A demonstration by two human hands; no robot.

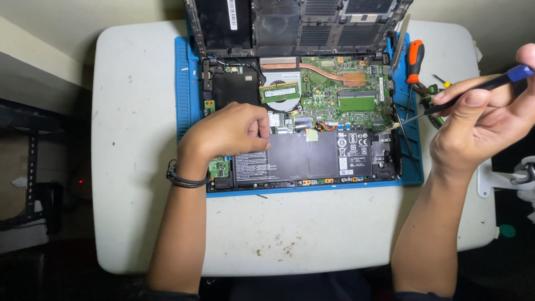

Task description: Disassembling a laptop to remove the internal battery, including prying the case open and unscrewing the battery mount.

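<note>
A white table [139,167] with a scuffed, speckled top carries a blue work mat [186,83], and on the mat lies an opened laptop [301,134], its insides showing. Toward the left of the laptop the left hand [228,134] rests knuckles up on the chassis, a dark band [186,179] about its wrist; the fingers are curled under and pressed down near the left end of the long black battery [304,159], but whether they pinch anything cannot be told. Just far of that hand sit a round fan [281,95] with a green memory stick across it, and a copper heat pipe [329,72] running right over the green mainboard [345,92]. At the far edge the removed black bottom cover [301,25] leans upward. On the right strip of the mat, beside the laptop, lies an orange-handled screwdriver [415,58]. Furthest right, the right hand [482,120] is raised off the table, its fingers grasping a slim blue-capped screwdriver [473,89] that slants down to the left, its tip at the laptop's right edge near the battery's right end.
</note>
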